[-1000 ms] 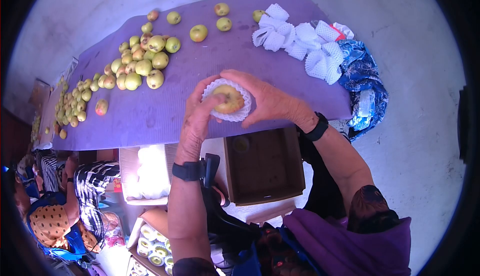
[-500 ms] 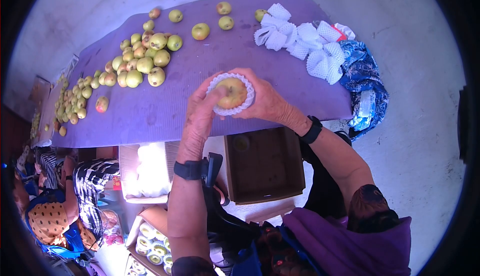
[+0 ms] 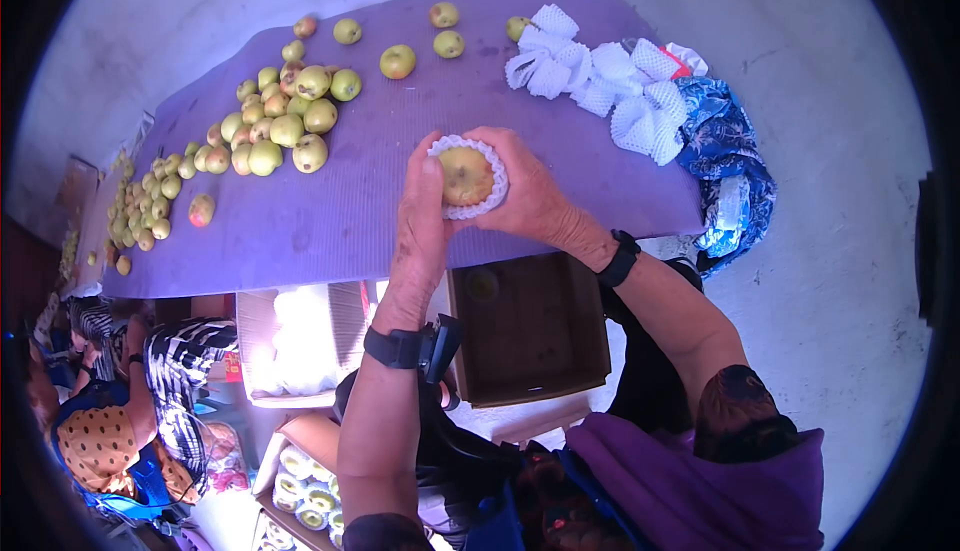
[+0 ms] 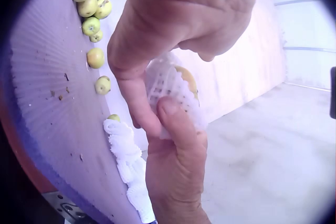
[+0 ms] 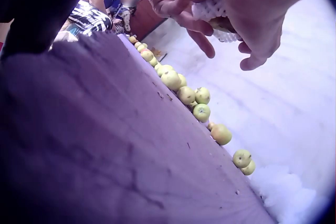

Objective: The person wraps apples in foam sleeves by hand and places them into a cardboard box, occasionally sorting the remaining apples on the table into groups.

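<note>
Just above the near edge of the purple counter point(image 3: 330, 221), the left hand point(image 3: 420, 221) and the right hand point(image 3: 535, 196) both curl their fingers around one yellow apple point(image 3: 466, 173) sitting in a white foam net point(image 3: 470, 206), held up off the counter between them. A brown cardboard box point(image 3: 530, 336) sits below the hands. Farther off, loose apples point(image 3: 285, 131) lie on the left and spare foam nets point(image 3: 600, 76) are heaped at the far right.

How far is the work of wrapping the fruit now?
Done: wrapped fruits lie in a carton below. In hand: both hands, left hand and right hand, hold an apple in a white foam net. Left: many bare apples on the purple mat.
</note>
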A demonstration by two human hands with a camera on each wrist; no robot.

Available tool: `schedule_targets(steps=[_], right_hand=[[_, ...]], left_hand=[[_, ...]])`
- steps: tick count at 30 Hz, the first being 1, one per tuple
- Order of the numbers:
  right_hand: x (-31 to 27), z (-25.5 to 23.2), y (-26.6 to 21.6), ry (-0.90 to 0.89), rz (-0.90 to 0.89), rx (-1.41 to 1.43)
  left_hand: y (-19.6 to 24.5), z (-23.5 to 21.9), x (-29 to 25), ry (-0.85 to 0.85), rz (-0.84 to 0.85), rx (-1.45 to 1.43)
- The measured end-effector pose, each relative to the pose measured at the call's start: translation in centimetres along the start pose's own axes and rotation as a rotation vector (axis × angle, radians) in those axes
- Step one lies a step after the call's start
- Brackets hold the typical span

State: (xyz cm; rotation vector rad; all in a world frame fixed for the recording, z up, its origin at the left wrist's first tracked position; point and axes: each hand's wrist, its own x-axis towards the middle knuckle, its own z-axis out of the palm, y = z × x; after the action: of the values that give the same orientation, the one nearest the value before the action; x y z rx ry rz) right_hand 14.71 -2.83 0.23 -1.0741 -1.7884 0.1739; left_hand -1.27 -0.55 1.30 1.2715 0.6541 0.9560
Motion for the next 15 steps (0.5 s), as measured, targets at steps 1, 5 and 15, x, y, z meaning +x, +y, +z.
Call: schedule_targets(steps=[1,5,15], right_hand=[[0.0,0.0,-0.1,-0.002,0.001,-0.001],[0.0,-0.1,-0.2,0.047,0.056,0.017],[0.1,-0.1,0.0,0.012,-0.008,-0.09]], left_hand=[[-0.1,-0.1,0.1,0.0,-0.001,-0.002],[0.3,-0.5,0.4,-0.033,-0.041,-0.107],[0.3,-0.9,-0.1,-0.005,-0.089,-0.127]])
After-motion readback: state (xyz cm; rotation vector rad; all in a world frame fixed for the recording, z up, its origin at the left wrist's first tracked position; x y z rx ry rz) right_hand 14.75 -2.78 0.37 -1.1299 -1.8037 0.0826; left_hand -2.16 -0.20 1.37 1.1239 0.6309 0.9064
